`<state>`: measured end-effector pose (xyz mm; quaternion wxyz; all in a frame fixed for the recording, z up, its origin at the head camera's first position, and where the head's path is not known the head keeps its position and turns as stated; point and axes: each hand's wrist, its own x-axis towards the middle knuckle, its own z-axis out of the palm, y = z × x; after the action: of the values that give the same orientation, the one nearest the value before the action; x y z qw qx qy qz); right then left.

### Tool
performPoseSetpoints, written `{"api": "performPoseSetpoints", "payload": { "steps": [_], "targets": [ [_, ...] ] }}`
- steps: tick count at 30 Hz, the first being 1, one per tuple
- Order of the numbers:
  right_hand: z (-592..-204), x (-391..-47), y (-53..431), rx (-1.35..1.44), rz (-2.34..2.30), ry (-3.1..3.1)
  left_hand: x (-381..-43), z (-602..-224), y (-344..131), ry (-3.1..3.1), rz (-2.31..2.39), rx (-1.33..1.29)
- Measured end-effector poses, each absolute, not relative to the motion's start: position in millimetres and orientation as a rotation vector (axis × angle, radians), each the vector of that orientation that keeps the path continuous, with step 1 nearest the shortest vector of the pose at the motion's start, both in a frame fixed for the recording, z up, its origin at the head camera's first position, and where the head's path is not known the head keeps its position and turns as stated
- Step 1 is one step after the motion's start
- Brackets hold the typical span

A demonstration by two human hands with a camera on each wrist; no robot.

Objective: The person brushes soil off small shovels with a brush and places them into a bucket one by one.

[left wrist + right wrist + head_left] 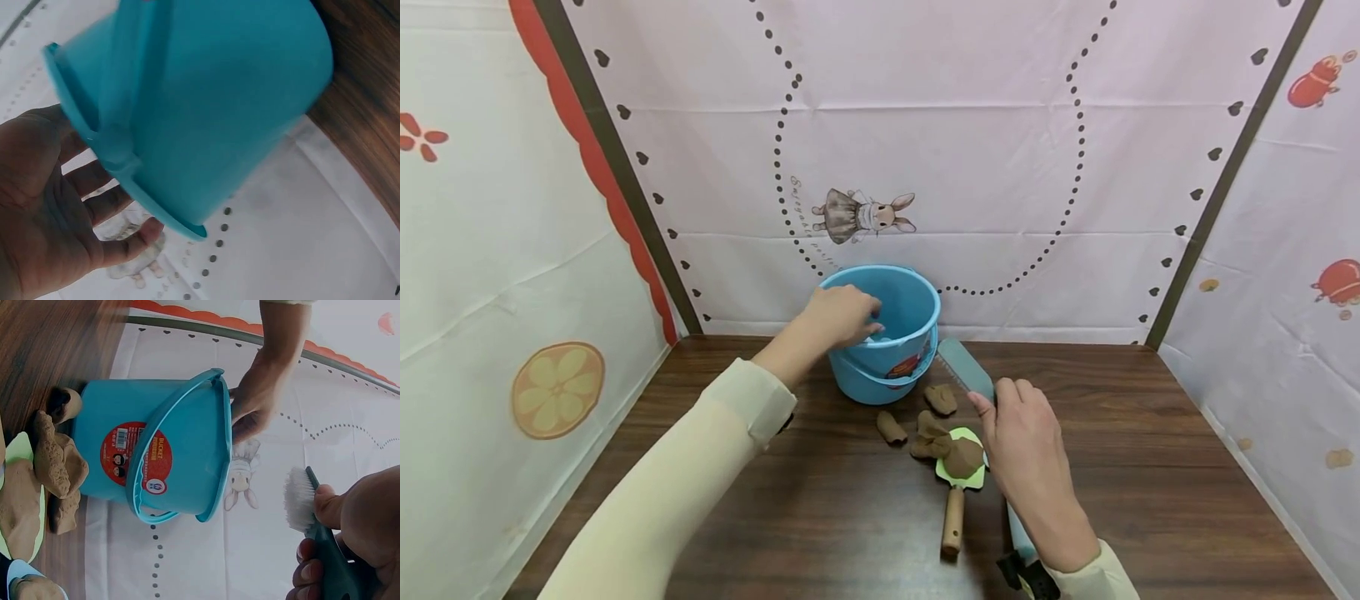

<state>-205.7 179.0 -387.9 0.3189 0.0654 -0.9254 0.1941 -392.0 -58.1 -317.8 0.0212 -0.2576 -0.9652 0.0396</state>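
Observation:
A blue bucket (872, 379) stands upright at the back of the table, its opening facing up. My left hand (842, 317) reaches over the left side of its rim. In the left wrist view the left hand (56, 200) has its fingers spread and loosely bent beside the rim, the palm bare. My right hand (1026, 442) grips a dark teal brush (328, 562) with white bristles (300, 499). In the head view the brush (964, 367) points up and left, close to the bucket's right side. The bucket's inside is mostly hidden.
Several brown clay-like lumps (891, 428) lie in front of the bucket. One rests on a green shovel (952, 521) with a wooden handle. A light blue tool (1021, 533) lies partly under the right forearm. Patterned cloth walls (1000, 167) enclose the wooden table (1150, 450).

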Motion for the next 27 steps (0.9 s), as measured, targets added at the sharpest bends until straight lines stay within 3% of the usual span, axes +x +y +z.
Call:
{"api": "performPoseSetpoints", "payload": {
  "steps": [8, 16, 27],
  "targets": [
    [-386, -206, 182, 0.148, 0.541, -2.439, -328, -329, -55, -2.667, -0.019, -0.834],
    [-383, -206, 186, 0.119, 0.539, -2.433, -257, -377, -42, -2.410, -0.285, -0.852],
    [-383, -205, 186, 0.123, 0.533, -2.438, -216, -437, 2, -2.787, -0.301, -0.799]
  ]
}}
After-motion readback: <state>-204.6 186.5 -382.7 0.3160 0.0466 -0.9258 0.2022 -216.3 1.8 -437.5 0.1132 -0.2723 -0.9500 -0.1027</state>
